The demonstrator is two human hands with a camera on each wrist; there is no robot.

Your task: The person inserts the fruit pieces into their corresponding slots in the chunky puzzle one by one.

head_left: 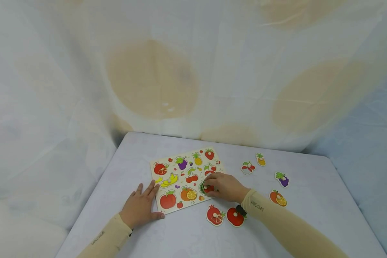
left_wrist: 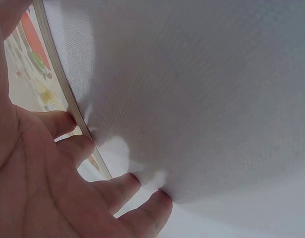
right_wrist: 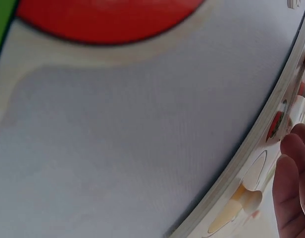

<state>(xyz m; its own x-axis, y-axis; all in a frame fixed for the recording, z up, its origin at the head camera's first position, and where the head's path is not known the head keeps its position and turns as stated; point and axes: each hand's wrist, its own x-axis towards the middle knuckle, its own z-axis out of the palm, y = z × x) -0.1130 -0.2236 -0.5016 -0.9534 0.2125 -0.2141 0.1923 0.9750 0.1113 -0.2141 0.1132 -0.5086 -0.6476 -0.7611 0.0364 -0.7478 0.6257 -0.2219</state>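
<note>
**At the fruit puzzle, both hands down**

Near the middle of the head view: fruit puzzle board (head_left: 185, 179) flat on the white-covered bench (head_left: 309, 229). Left hand (head_left: 141, 208) pressed flat at the board's lower left corner, fingers straight and spread, grip apart and clasping nothing (left wrist view confirms fingertips (left_wrist: 68, 121) against the board's edge and the cloth). Right hand (head_left: 224, 186) at the board's lower right corner, fingers curled down over a watermelon piece (head_left: 204, 187) sitting at its slot, grip clamped on the piece's small knob, seemingly; whether the piece sits fully in cannot be told.

On the board, still seated: apple piece (head_left: 167, 200), orange piece (head_left: 188, 194), banana piece (head_left: 169, 180).

Loose on the bench, right of the board: cherry piece (head_left: 247, 167) and pineapple piece (head_left: 261, 159) toward the upper right, grape piece (head_left: 282, 179) further right, second orange piece (head_left: 278, 198) below it. Just beneath the right wrist, at lower centre: pomegranate piece (head_left: 215, 215) and red apple piece (head_left: 234, 216), side by side. Pale draped sheet (head_left: 193, 71) filling the upper frame.
</note>
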